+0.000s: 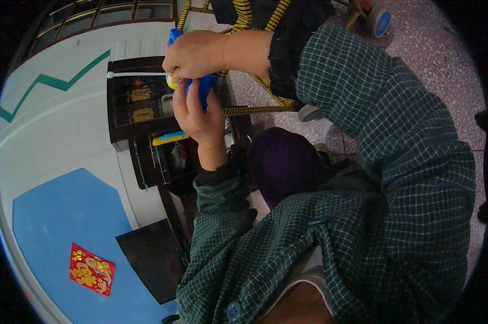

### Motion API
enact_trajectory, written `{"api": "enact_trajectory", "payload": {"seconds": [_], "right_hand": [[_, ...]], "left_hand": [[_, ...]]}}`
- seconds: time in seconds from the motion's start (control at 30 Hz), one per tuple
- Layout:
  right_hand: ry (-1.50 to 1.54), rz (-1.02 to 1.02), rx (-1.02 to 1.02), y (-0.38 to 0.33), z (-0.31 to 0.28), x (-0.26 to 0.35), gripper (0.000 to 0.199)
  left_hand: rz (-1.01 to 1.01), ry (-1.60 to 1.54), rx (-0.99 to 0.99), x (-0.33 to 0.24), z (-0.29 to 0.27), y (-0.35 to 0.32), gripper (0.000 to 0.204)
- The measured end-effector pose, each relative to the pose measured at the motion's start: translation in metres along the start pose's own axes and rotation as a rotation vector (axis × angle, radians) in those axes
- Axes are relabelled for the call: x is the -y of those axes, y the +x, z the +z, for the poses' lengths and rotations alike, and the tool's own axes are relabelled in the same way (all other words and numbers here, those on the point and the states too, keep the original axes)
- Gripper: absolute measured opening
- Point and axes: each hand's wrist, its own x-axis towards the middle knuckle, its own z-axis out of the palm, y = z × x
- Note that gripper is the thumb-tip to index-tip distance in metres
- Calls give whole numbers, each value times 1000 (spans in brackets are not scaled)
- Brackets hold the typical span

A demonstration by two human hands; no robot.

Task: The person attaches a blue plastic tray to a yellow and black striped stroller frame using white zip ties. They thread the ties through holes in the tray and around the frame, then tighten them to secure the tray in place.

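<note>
Both my hands are close together, up and left of the middle, around a bright blue thing (205,93) with a yellow part. My fingers hide most of it, and I cannot tell its kind. My left hand (201,120) comes from below, thumb and fingers curled on the blue part. Over the top of it, my right hand (198,56) is closed, knuckles up; more blue shows beyond its fingers. A thin white rod (138,74) runs leftward from beside the right hand; whether it belongs to the held thing I cannot tell.
Behind my hands stands a dark glass-fronted cabinet (141,121), with a yellow-and-blue item (171,137) on it. A wheeled frame wrapped in black-and-yellow striped tape (260,109) stands close by on the speckled floor (428,70). A dark screen (152,259) is lower left.
</note>
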Motion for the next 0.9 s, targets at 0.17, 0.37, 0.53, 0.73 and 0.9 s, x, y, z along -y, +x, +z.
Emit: {"api": "enact_trajectory", "payload": {"seconds": [0.17,0.37,0.53,0.73,0.9], "right_hand": [[12,70,12,1,3,-5,19],[17,99,86,3,3,-3,22],[106,78,33,-1,-1,-7,25],[-24,160,-61,-5,-17,-17,22],[-354,259,126,-32,-15,-20,16]], "left_hand": [[46,-4,80,1,0,3,39],[36,-7,166,3,-4,6,44],[-52,-105,197,5,-1,7,49],[-83,-138,207,7,-1,9,50],[-89,-154,183,6,0,9,51]]}}
